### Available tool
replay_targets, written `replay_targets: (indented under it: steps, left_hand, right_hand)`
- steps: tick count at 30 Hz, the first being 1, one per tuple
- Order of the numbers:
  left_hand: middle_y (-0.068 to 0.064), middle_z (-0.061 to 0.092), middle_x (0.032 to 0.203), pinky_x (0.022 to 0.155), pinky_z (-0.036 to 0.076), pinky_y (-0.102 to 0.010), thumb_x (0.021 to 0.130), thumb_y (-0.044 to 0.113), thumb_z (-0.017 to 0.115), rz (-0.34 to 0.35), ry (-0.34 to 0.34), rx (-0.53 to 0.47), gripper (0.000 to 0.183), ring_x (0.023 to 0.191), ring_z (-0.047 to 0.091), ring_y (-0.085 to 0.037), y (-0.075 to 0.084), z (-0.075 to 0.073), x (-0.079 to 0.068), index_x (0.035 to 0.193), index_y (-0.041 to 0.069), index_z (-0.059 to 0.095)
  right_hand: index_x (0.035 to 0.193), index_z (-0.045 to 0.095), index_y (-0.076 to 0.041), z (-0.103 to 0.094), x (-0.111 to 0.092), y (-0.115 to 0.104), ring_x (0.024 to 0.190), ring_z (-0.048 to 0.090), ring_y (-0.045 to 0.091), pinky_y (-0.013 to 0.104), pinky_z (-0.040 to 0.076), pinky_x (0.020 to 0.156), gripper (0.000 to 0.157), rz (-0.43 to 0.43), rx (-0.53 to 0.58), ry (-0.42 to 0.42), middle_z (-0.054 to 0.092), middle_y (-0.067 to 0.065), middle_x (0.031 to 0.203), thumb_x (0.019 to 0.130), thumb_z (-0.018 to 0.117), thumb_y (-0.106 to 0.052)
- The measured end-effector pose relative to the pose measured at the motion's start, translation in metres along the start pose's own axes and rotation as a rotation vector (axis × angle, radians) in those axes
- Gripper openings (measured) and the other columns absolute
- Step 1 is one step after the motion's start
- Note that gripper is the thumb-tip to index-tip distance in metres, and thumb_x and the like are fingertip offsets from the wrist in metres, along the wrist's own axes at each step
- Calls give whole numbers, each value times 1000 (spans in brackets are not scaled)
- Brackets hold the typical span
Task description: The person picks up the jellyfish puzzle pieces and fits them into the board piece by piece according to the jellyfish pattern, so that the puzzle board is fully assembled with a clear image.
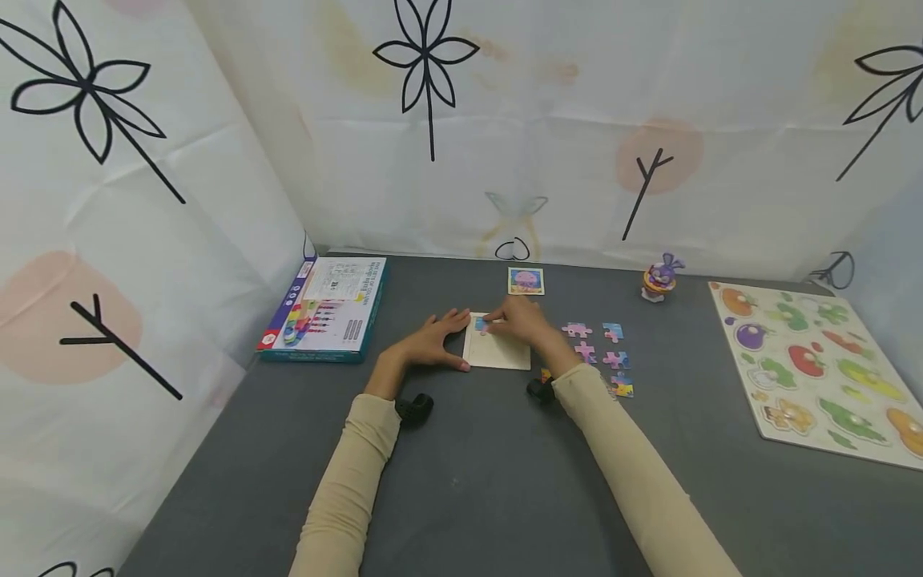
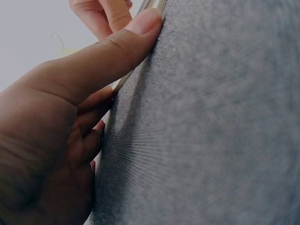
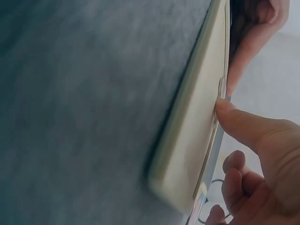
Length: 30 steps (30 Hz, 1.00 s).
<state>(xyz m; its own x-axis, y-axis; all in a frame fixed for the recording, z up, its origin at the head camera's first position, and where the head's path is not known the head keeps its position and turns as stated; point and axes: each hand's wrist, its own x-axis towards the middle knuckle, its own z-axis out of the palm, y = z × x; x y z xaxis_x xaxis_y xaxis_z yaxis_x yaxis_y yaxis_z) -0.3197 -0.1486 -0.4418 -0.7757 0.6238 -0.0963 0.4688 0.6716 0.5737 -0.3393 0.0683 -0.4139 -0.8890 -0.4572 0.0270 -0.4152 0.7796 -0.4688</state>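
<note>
A pale wooden puzzle tray [image 1: 497,353] lies flat on the table between both hands. My left hand [image 1: 437,340] spans its left side, thumb by the near corner and fingers by the far one. In the left wrist view the thumb [image 2: 136,35] touches the tray's edge. My right hand [image 1: 521,320] reaches over the far part of the tray and holds a small bluish puzzle piece [image 1: 481,324] by its fingertips at the far left corner. In the right wrist view the thumb [image 3: 234,117] bears on a thin piece at tray level; the index finger is mostly hidden.
Loose pink, blue and yellow puzzle pieces [image 1: 586,353] lie right of the tray, partly behind the right forearm. A small picture card [image 1: 525,280] lies beyond it. Around stand a boxed set [image 1: 332,312], a purple figurine [image 1: 659,278] and a vegetable board [image 1: 815,369].
</note>
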Motion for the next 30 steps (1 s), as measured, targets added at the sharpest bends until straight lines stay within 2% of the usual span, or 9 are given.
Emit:
replay_targets:
  steps: [5,8,12,15,18,22,25,28,30]
  left_hand:
    - [-2,10,156,114,-3,-50,75,41,73,-1,-5,3,97,144,1,-23,2,1,3,148,11,16]
    - [-3,10,156,114,-3,-50,75,40,73,-5,-12,4,98,144,1,-23,3,1,3,148,11,15]
    - [-5,8,156,114,-4,-50,75,39,74,-3,-9,1,98,144,1,-24,3,1,3,148,11,15]
    - [-7,6,156,113,-4,-52,74,40,74,6,0,-1,100,144,1,-24,3,1,2,149,13,14]
    - [-8,3,156,112,-6,-55,74,41,74,21,-2,7,100,144,0,-24,4,2,3,149,13,14]
    - [-8,3,156,111,-7,-55,75,41,73,25,-9,24,98,144,0,-25,3,2,1,148,10,15]
    - [-9,3,156,111,-7,-55,76,42,72,33,-10,26,97,144,0,-26,2,3,2,148,9,15]
    - [-9,3,156,111,-7,-55,76,43,72,43,-12,21,98,144,0,-26,4,5,4,148,8,15]
    - [-10,3,156,111,-7,-55,76,43,72,51,-11,22,98,144,0,-26,5,6,6,148,8,15]
  right_hand:
    - [103,71,-10,1,1,-4,55,31,11,24,27,51,24,46,97,6,69,13,102,81,70,-20]
    - [107,70,-7,1,1,0,54,31,11,22,27,50,27,51,149,12,70,15,87,82,70,-18]
    - [117,64,-4,-8,-6,12,49,27,10,22,27,48,35,35,185,11,48,4,56,86,65,-19]
    - [119,61,-3,-24,-17,26,46,24,10,23,27,46,36,39,191,20,32,-4,52,87,64,-18]
    - [117,63,0,-42,-34,46,44,22,10,24,26,45,35,80,197,48,29,-4,51,85,66,-15]
    - [112,64,3,-60,-57,72,48,29,13,27,29,48,33,103,174,74,43,6,53,82,68,-11]
    - [109,65,4,-65,-71,89,62,52,22,33,43,60,32,94,141,72,65,21,77,80,70,-8]
    - [110,65,4,-67,-82,102,83,58,29,37,45,74,33,100,132,50,64,26,107,78,70,-6]
    - [110,66,2,-67,-87,109,83,56,25,33,44,73,33,123,136,41,63,25,109,78,70,-7]
